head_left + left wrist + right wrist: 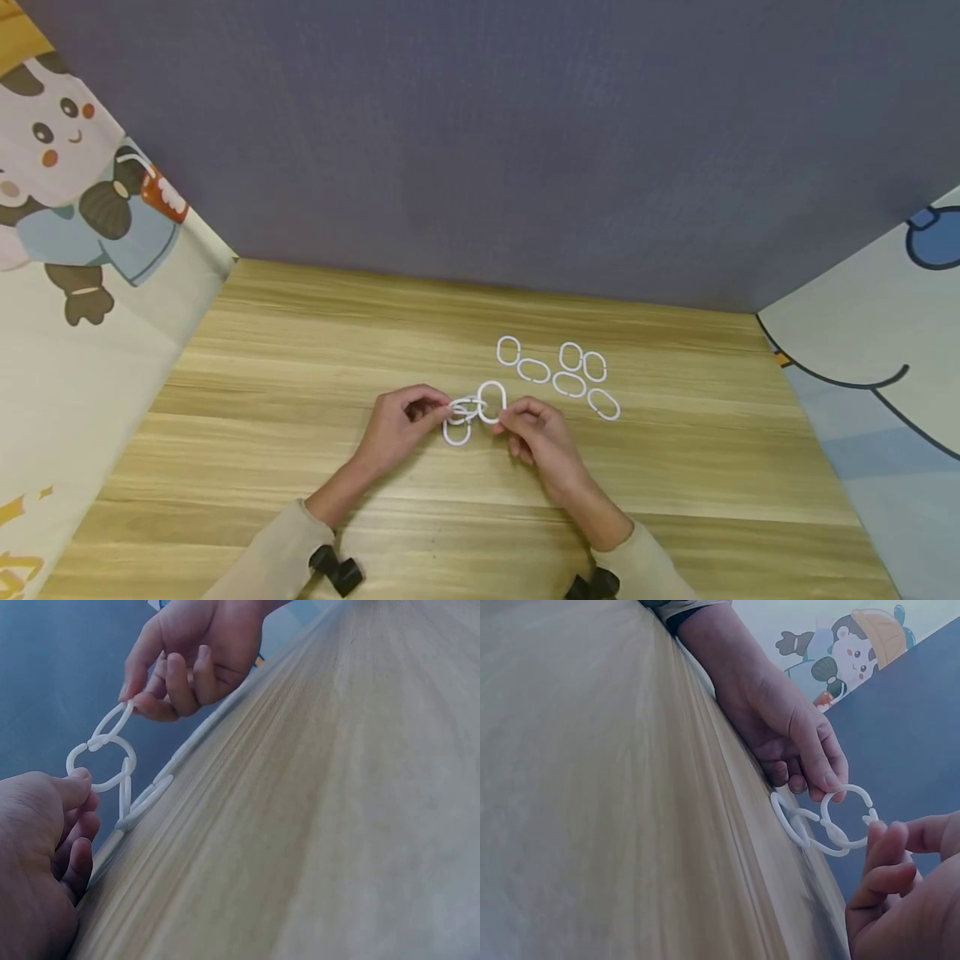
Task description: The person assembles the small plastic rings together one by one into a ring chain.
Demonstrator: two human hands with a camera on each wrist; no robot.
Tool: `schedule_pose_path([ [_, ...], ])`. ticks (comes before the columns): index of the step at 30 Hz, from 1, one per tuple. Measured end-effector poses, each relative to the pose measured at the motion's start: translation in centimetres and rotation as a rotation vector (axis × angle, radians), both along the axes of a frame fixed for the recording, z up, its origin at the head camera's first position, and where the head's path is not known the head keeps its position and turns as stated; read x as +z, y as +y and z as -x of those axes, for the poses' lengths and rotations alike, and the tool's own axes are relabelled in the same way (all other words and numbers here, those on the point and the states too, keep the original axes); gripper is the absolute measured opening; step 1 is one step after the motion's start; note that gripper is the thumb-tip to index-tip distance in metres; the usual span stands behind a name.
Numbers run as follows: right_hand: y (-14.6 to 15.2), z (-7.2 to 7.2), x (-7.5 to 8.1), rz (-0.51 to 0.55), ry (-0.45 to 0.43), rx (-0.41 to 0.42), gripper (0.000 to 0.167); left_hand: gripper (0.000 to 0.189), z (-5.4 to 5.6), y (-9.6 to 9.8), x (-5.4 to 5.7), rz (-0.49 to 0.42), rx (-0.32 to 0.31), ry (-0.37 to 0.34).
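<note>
Hands [396,429] [546,446] — both in fingertip pinches on white chain links [101,741] — six separate links [567,373] beyond.

Three views of my work: one high and wide, two low and near.
My head camera looks forward and down over the bench [675,475], taking in my left grip [401,427], my right grip [546,442] and the grey wall [480,150]. Each wrist camera sits close and tilted, facing across towards the opposite grip; the right one also catches the cartoon wall [847,656], shared with the head view. All three share the white links [133,761].
</note>
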State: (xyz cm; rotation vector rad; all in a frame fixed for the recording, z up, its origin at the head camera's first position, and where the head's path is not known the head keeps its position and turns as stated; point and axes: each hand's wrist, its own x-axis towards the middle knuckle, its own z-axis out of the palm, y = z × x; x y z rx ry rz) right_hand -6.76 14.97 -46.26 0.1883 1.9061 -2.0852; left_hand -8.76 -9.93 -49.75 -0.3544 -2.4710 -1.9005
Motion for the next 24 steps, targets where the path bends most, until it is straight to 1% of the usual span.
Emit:
schedule_pose_path([
  [3, 0.11, 0.13, -0.09, -0.015, 0.006, -0.016, 0.007, 0.007, 0.05, 0.02, -0.01, 0.008, 0.01, -0.011],
  [5, 0.24, 0.19, -0.09, -0.031, 0.012, -0.013, 0.004, 0.007, 0.03, 0.02, 0.01, 0.005, 0.013, -0.017],
  [7, 0.37, 0.24, -0.09, -0.046, 0.017, 0.004, 0.011, 0.007, 0.03, 0.02, 0.03, -0.001, 0.016, -0.026],
  [10, 0.5, 0.32, -0.15, -0.073, 0.025, 0.025, 0.015, 0.008, 0.03, 0.03, 0.04, -0.017, 0.02, -0.033],
  [14, 0.52, 0.43, -0.29, -0.104, 0.033, 0.014, 0.017, 0.009, 0.08, 0.05, 0.03, -0.024, 0.028, -0.034],
  [20, 0.71, 0.62, -0.3, -0.126, 0.056, -0.034, 0.02, 0.009, 0.13, 0.05, 0.04, -0.006, 0.043, -0.025],
  [24, 0.92, 0.76, -0.18, -0.113, 0.073, -0.024, 0.022, 0.01, 0.14, -0.02, -0.02, 0.032, 0.042, 0.004],
])
